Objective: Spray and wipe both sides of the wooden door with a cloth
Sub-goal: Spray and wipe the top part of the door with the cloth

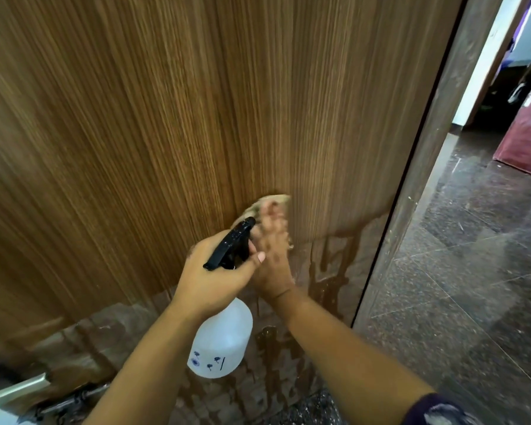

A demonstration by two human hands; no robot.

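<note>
Now your right hand (272, 240) presses the cloth (273, 200) flat-fingered on the door (166, 118), low down. Wet streaks run below it, so wipe downward. Your left hand (215, 271) grips the bottle (221, 342).

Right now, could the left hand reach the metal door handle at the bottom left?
Probably not as is: the left hand grips the spray bottle, so it is occupied. The way to the handle looks free, though.

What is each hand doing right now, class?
Left hand: closed, its fingers holding the spray bottle by the neck.
Right hand: open, pressing the cloth flat against the wooden door.
</note>
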